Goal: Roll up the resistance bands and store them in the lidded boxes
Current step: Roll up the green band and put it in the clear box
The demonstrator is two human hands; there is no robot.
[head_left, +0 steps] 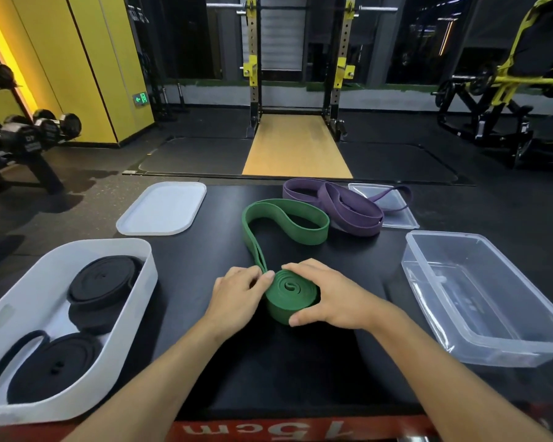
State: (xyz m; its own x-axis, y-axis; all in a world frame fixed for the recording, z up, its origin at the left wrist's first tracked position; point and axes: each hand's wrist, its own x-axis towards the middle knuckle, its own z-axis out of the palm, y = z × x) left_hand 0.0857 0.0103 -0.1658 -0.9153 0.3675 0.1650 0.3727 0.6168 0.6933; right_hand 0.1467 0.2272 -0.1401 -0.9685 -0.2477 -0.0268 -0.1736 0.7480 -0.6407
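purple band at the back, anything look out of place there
Yes. The purple band lies loose and unrolled, and its thin far loop is draped across the clear lid instead of resting on the table. Nothing looks damaged.

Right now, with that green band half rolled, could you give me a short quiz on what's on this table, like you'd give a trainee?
1. True or false: the green band is already stored in the clear box.
2. What colour are the rolls in the white box? A black, B green, C purple.
3. Which band lies partly across the clear lid?

Key
1. False: the left hand and right hand hold its roll outside the boxes, with a loop trailing loose.
2. A.
3. The purple band.
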